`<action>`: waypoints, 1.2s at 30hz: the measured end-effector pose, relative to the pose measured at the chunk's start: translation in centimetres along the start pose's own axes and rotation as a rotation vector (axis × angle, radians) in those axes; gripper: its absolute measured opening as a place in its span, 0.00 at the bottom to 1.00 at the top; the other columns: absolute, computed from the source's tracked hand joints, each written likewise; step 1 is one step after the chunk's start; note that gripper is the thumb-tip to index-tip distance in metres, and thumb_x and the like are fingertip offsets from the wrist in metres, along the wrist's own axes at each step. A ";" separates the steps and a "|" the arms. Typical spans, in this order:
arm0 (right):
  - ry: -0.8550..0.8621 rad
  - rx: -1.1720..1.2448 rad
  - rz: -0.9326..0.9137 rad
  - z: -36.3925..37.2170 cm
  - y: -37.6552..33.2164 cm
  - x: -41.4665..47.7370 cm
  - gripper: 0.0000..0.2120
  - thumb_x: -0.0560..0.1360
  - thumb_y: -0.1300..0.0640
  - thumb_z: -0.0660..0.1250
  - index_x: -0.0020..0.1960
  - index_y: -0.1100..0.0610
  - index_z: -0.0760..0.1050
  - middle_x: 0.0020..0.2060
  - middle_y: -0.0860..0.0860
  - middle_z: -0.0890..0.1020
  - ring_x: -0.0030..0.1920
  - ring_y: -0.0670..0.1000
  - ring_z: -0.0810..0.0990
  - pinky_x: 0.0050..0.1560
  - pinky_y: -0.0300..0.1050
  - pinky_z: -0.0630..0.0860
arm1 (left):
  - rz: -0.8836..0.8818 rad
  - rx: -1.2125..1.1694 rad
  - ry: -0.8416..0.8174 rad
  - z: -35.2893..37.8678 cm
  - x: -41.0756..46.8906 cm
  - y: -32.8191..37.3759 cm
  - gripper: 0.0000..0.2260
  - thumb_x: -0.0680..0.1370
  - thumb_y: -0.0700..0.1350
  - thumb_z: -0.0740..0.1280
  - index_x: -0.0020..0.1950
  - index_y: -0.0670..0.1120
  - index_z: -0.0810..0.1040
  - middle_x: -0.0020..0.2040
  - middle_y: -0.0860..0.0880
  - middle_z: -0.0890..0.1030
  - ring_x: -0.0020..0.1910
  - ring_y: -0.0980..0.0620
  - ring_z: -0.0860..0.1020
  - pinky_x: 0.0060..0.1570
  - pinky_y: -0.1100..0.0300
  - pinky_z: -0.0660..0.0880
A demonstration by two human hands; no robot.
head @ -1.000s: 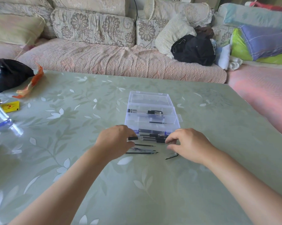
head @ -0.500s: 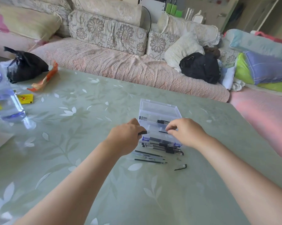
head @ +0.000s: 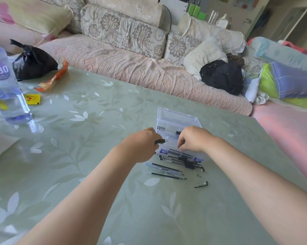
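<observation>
1. Because the tabletop (head: 96, 174) is glossy and slick, a dropped part could roll away, so this work is best kept low and close over it.
2. The clear plastic box (head: 177, 117) lies open mid-tabletop with its lid thrown back toward the sofa. A few pens show inside. Its front wall is the edge to clear whenever a pen goes in.
3. The left hand (head: 142, 147) hovers at the box's near-left corner. Its fingers are curled round a pen (head: 160, 141), whose dark end and pale tip stick out toward the other hand.
4. The right hand (head: 193, 138) hangs over the box's front edge with its fingers bent down. I cannot tell whether they pinch anything.
5. The step looks like joining or passing that pen between the hands. Bring the right fingertips onto the exposed end and keep it in line. Loosen the left only once the right has it firmly.
6. The heap of pens (head: 181, 158) lies against the box's front wall, so keep both wrists above it.
7. The thin refills (head: 168, 175) lie nearer the person.
8. The black clip (head: 202, 184) lies apart and would be easily swept off.
</observation>
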State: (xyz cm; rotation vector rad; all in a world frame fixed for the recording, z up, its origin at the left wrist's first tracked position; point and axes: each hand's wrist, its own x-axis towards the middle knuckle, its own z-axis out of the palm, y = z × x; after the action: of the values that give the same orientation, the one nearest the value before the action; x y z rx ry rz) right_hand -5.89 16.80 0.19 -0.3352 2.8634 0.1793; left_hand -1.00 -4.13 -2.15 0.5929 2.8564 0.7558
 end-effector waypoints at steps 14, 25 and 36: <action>0.052 -0.009 -0.011 0.0 -0.1 -0.3 0.04 0.70 0.54 0.67 0.40 0.47 0.81 0.40 0.39 0.83 0.45 0.45 0.78 0.41 0.42 0.73 | -0.023 0.007 0.019 0.0 -0.1 0.2 0.12 0.82 0.43 0.58 0.60 0.48 0.78 0.61 0.52 0.73 0.47 0.47 0.77 0.51 0.50 0.76; 0.002 -0.032 -0.014 0.2 0.2 -0.3 0.05 0.70 0.55 0.69 0.42 0.47 0.82 0.41 0.40 0.83 0.46 0.47 0.79 0.42 0.43 0.77 | -0.039 0.057 0.018 0.3 -0.2 0.4 0.12 0.82 0.44 0.57 0.61 0.48 0.78 0.61 0.51 0.73 0.46 0.46 0.78 0.50 0.50 0.77; 0.217 0.551 -0.006 -2.4 2.3 -4.7 0.03 0.71 0.54 0.72 0.42 0.47 0.82 0.38 0.43 0.84 0.36 0.42 0.80 0.43 0.39 0.77 | -0.115 -0.117 0.058 -0.8 -0.8 1.5 0.11 0.78 0.62 0.57 0.48 0.59 0.74 0.36 0.56 0.77 0.36 0.53 0.75 0.37 0.58 0.69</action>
State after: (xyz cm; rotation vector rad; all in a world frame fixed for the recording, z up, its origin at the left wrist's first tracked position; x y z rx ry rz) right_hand -2.59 19.64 3.90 -0.2608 2.9612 -0.6731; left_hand 0.08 -3.58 -0.70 0.3934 2.8445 0.9271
